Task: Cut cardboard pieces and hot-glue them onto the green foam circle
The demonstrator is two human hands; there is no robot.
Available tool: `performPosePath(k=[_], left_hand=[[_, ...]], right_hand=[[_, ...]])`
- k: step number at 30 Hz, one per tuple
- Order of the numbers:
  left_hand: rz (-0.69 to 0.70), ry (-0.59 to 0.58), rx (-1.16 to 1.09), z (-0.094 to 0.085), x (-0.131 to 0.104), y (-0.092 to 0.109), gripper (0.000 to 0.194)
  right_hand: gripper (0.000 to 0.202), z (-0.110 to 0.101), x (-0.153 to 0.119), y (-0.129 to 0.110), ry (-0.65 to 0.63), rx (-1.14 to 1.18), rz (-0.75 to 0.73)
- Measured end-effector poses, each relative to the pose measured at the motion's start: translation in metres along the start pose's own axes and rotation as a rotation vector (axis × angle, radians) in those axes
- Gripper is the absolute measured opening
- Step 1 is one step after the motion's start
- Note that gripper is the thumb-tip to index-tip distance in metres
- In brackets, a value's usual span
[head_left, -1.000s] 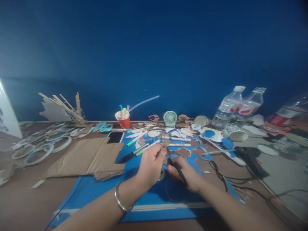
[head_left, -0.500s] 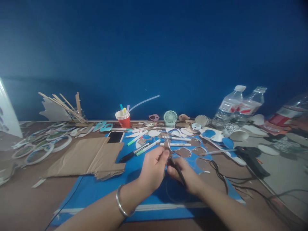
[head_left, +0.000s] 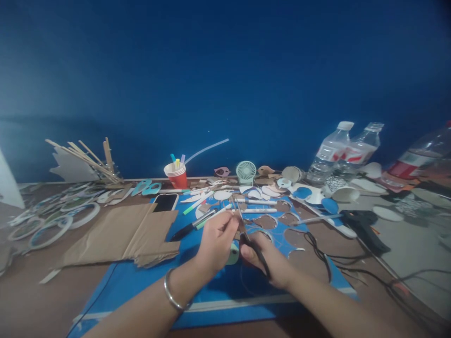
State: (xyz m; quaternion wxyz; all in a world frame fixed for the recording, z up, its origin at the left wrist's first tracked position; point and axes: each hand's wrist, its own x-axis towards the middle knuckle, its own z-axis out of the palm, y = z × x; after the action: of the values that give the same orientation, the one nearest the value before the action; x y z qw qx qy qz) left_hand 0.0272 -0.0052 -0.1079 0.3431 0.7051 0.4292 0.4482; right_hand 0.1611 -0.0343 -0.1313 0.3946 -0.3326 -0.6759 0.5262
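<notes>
In the head view my right hand (head_left: pixel 266 258) is wrapped round the black handles of a pair of scissors (head_left: pixel 256 249), whose blades point up and away. My left hand (head_left: pixel 218 239), with a silver bangle at the wrist, is pinched close beside the blades. A small pale green piece with a dark dot (head_left: pixel 233 253) shows under its fingers, held there. Both hands are above a blue sheet (head_left: pixel 211 305) with round holes cut in it.
Brown cardboard (head_left: pixel 116 234) and a phone (head_left: pixel 165 202) lie left. Behind are a red cup of markers (head_left: pixel 177 178) and a small fan (head_left: pixel 245 172). On the right are a black glue gun (head_left: pixel 366 230), cables and plastic bottles (head_left: pixel 329 152).
The view has shifted slightly, so most things appear a little further left. The pale green piece now shows below my left fingers, and the two hands look slightly further apart.
</notes>
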Motion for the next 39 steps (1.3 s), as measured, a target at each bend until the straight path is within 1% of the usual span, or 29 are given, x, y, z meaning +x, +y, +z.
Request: performPosePath(k=[3,11,16,22,26,30,32,35,37,39], left_hand=[[0.004,0.015,-0.010,0.001,-0.003,0.000,0.032],[-0.036,-0.002,-0.044,0.004,-0.006,0.001,0.034],[-0.065,0.001,-0.076,0.006,-0.009,0.000,0.034],[-0.062,0.004,-0.060,0.008,-0.012,-0.001,0.035],[-0.067,0.004,-0.090,0.007,-0.009,0.003,0.034],[-0.065,0.013,-0.150,0.002,-0.002,0.003,0.031],[-0.054,0.032,-0.115,0.000,0.001,0.000,0.030],[-0.019,0.030,-0.018,-0.001,0.002,-0.002,0.029],[0.011,0.030,0.023,0.000,0.001,-0.002,0.030],[0.031,0.037,0.034,0.000,0.000,-0.001,0.031]], right_hand=[[0.047,0.002,0.001,-0.002,0.008,0.005,0.009],[0.046,0.002,0.001,-0.007,0.026,-0.006,-0.007],[0.046,0.002,0.001,-0.004,0.022,-0.028,0.003],[0.049,0.002,0.002,-0.004,0.006,-0.017,0.010],[0.048,0.001,0.002,-0.002,0.018,0.000,0.067],[0.050,0.000,0.002,0.003,0.021,-0.017,0.094],[0.051,0.000,0.002,0.004,0.007,-0.026,0.109],[0.049,0.000,0.001,0.004,-0.011,-0.015,0.112],[0.049,0.000,0.001,0.004,0.007,-0.026,0.127],[0.052,0.001,0.001,0.005,0.038,-0.051,0.179]])
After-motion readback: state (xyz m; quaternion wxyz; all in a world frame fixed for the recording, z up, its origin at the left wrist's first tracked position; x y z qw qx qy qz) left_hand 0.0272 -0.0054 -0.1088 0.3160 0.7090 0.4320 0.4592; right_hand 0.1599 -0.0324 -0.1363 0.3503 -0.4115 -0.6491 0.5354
